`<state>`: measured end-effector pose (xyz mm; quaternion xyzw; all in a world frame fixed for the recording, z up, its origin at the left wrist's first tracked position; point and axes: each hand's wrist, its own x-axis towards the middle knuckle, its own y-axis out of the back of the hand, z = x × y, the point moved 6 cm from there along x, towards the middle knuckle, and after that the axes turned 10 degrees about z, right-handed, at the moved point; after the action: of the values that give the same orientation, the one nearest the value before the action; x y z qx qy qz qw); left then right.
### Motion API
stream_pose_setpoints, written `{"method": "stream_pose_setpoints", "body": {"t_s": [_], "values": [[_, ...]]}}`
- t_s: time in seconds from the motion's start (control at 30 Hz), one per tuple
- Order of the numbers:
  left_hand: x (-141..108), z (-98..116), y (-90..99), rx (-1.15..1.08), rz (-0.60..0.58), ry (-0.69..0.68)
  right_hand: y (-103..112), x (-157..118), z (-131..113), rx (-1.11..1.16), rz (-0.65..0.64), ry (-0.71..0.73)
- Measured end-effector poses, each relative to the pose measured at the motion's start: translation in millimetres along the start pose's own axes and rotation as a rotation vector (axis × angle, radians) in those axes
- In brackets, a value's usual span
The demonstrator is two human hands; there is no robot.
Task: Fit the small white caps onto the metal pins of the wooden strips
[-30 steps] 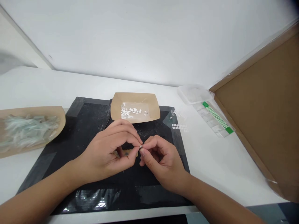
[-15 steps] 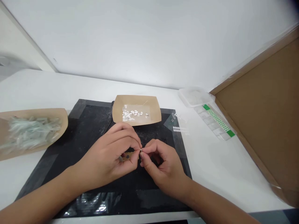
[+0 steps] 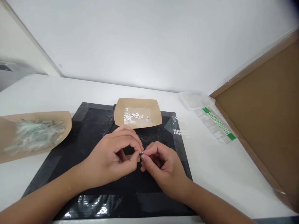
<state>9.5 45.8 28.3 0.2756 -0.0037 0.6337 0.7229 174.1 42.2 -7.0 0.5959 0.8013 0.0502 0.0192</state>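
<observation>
The left hand point(image 3: 108, 161) and the right hand point(image 3: 169, 168) are pinching a tiny piece point(image 3: 141, 153) between their fingertips, holding it above the black mat point(image 3: 133, 202), nearer than the cardboard tray point(image 3: 156, 114) containing small white ovals point(image 3: 135, 115).

So it's just one cam, worn on the person's head, looking forward and steeply down past the forearms point(image 3: 53, 188), which come in from the bottom corners. Pretty close range: the left hand point(image 3: 112, 155) and right hand point(image 3: 167, 168) sit a bit below mid-frame. Wide look though, black mat point(image 3: 72, 146) across the lower center, white wall point(image 3: 144, 43) up top, cardboard point(image 3: 263, 118) running off the right edge.
</observation>
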Motion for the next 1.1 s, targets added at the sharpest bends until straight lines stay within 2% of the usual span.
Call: {"method": "stream_pose_setpoints", "body": {"t_s": [0.23,0.37,0.47,0.57,0.67,0.93,1.03,1.1], "values": [[0,-11,-0.4,-0.087,-0.040,0.185,5,-1,-7,-0.223,0.040,0.230],[0,-13,0.2,-0.113,-0.100,0.251,6,-1,-9,-0.252,0.043,0.301],[0,-12,1.0,-0.134,-0.138,0.254,6,-1,-15,-0.299,0.053,0.425],[2,-9,1.6,-0.168,-0.157,0.199,7,-3,-25,-0.369,0.074,0.623],[3,-7,1.2,-0.198,-0.176,0.168,8,-6,-29,-0.458,0.077,0.748],[2,-5,-2.5,-0.219,-0.219,0.154,10,-8,-29,-0.682,0.061,0.860],[1,-3,-2.3,-0.165,-0.199,0.073,11,-7,-27,-0.646,0.054,0.814],[2,1,0.4,-0.094,-0.139,-0.037,13,-5,-26,-0.582,0.072,0.741]]}}
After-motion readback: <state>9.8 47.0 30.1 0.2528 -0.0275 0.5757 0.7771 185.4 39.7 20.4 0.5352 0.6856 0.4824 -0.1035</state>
